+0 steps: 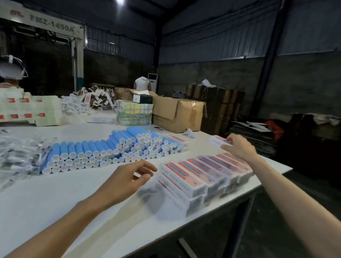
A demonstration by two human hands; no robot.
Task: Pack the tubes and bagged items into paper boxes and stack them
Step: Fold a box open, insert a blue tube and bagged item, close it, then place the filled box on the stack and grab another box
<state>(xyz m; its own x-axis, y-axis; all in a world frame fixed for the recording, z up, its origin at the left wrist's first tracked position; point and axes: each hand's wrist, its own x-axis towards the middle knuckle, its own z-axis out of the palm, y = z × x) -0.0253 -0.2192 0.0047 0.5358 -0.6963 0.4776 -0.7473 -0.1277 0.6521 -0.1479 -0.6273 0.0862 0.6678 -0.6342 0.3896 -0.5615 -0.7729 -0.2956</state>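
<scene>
Blue tubes [112,151] with white caps lie piled in rows across the middle of the white table [41,200]. Clear bagged items [8,155] heap at the left edge. Packed red-and-white paper boxes [198,176] stand stacked in a row at the right. My right hand [238,146] reaches past that row and its fingers hold a flat red-and-white box [217,140] on a small pile near the table's far right edge. My left hand [130,178] hovers over the table just left of the box stack, fingers loosely curled, holding nothing.
Brown cartons [176,113], a green wrapped bundle [133,113] and white packaged stacks [23,108] line the table's far side. A person [9,73] sits at far left. Dark floor and stacked flat cardboard [253,132] lie beyond the right edge.
</scene>
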